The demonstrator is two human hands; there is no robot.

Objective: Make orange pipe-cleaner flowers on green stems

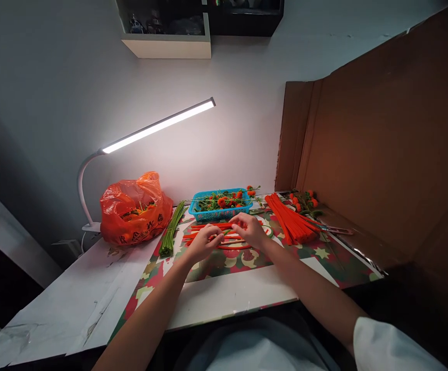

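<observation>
My left hand [205, 243] and my right hand [249, 231] are close together over the patterned table cover. Both have curled fingers with the tips drawn in. A small green piece [226, 232] shows between them, too small to name. Under and behind the hands lie loose red pipe cleaners [198, 226]. Just beyond stands a blue plastic basket [194, 212] holding orange-red flowers with green stems [222, 202]. To the left is a bundle of green pipe cleaners [172, 230]; to the right, a thick fanned bundle of red pipe cleaners [291, 220].
An orange plastic bag [136, 216] stands at the left beside a lit desk lamp [158, 126]. More orange-red flowers [304, 201] and a pink-handled tool [339, 231] lie at the right. A tall cardboard panel [366, 139] borders that side; a shelf [165, 47] hangs above.
</observation>
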